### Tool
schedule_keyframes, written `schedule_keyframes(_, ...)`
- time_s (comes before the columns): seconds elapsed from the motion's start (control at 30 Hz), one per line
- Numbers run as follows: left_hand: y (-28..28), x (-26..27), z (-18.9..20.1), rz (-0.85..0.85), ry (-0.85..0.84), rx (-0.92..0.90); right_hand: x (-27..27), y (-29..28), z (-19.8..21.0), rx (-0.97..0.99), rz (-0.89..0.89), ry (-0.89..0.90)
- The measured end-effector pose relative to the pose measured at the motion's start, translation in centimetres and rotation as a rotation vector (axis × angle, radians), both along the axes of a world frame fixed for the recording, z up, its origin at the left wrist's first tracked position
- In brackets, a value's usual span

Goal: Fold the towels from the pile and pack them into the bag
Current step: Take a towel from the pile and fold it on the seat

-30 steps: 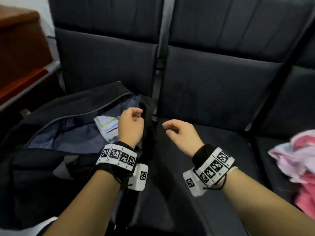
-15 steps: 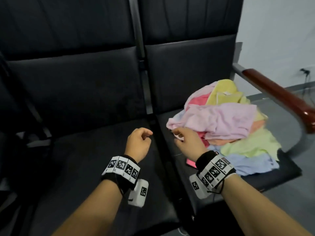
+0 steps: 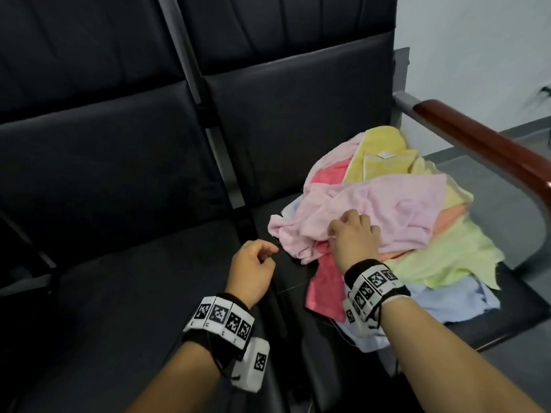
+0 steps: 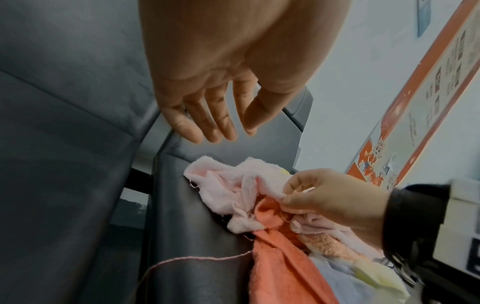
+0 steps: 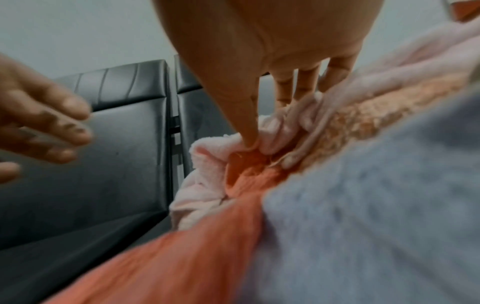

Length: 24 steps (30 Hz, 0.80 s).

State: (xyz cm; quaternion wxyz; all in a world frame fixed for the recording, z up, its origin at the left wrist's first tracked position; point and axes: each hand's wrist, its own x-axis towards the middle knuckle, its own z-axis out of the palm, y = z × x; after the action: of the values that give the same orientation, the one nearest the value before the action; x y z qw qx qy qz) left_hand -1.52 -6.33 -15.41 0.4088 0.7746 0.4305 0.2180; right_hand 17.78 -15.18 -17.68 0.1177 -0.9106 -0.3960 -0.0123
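Observation:
A pile of crumpled towels [image 3: 441, 234] in pink, yellow, coral, orange, green and pale blue lies on the right-hand black seat. The pink towel [image 3: 387, 204] is on top. My right hand [image 3: 351, 236] rests on its near-left part, and thumb and fingers pinch a fold of the pink towel [image 4: 221, 181], as the right hand [image 4: 324, 197] shows in the left wrist view. A coral towel [image 5: 207, 257] lies just under it. My left hand [image 3: 253, 266] hovers over the seat edge left of the pile, fingers relaxed, holding nothing. The bag is out of view.
A row of black padded seats [image 3: 134, 263] runs left from the pile, with a metal gap [image 3: 226, 174] between backrests. A wooden armrest [image 3: 483, 147] on a grey frame borders the pile's right side. Grey floor and a white wall lie beyond it.
The head view swung right, from the open bag to the towel pile. My right hand moved onto the pink towel and took hold of a fold; the left hand followed, still holding nothing.

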Motion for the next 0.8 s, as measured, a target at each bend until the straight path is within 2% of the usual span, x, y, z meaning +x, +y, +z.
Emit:
schedule_keyframes(0.1, 0.1, -0.6, 0.3, 0.001, 0.004, 0.000, 0.3, -0.2, 1.0, 0.040, 0.017, 0.046)
schedule_keyframes(0.17, -0.1, -0.8, 0.6, 0.000, -0.013, -0.015, -0.5, -0.5, 2.3, 0.146, 0.073, 0.131)
schedule_keyframes(0.3, -1.3, -1.7, 2.0, -0.050, -0.078, -0.110, -4.5, -1.5, 6.1, 0.526, 0.282, 0.589)
schedule_keyframes(0.37, -2.1, -2.9, 3.0, -0.093, -0.130, -0.137, -6.7, -2.2, 7.8, 0.604, 0.370, 0.673)
schedule_keyframes(0.5, -3.7, -6.7, 5.0, -0.174, -0.207, -0.110, -11.1, -2.8, 10.6, 0.663, 0.507, 0.787)
schedule_keyframes(0.7, -4.8, -14.7, 6.8, -0.077, -0.180, -0.078, -18.4, -2.7, 12.6, 0.664, 0.631, 0.877)
schedule_keyframes(0.8, -4.7, -19.5, 7.2, -0.009, -0.229, -0.039, -21.6, -2.4, 13.2, 0.654, 0.667, 0.884)
